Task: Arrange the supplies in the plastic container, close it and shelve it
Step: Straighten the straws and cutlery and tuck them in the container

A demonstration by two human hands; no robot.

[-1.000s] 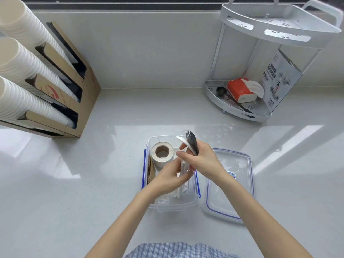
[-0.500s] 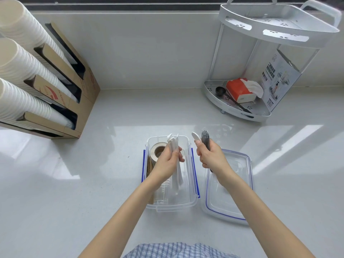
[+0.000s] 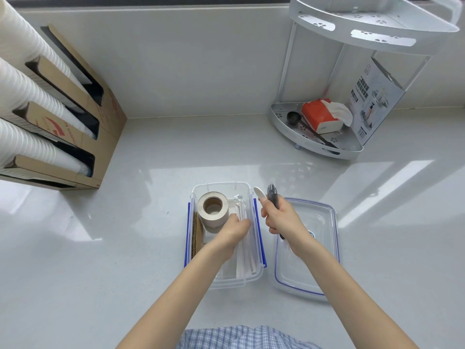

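Left hand (image 3: 232, 229) reaches into the clear rectangular plastic container with blue side clips (image 3: 247, 188), fingers curled down onto the bundle of white paper-wrapped straws (image 3: 242, 258) lying lengthwise along its right half; I cannot tell whether the fingers pinch the bundle or only rest on it. Right hand (image 3: 280, 219) hovers between the container and the clear blue-sealed lid (image 3: 318, 250), gripping a black plastic fork (image 3: 273, 196) and a white plastic spoon (image 3: 259, 193) upright, heads pointing away from me.

Inside the container I see a beige roll of tape (image 3: 212, 209) at the far left, touching the straws, with a strip of brown corrugated cardboard (image 3: 195, 235) standing against the left wall.

The lid lies flat just right of the container on the white countertop (image 3: 125, 248). Well apart, a white metal two-tier corner shelf (image 3: 314, 144) holds an orange tissue pack (image 3: 318, 117) and a black scoop (image 3: 293, 117). At the far left, a cardboard dispenser (image 3: 105, 117) holds stacked white paper cups (image 3: 22, 96).
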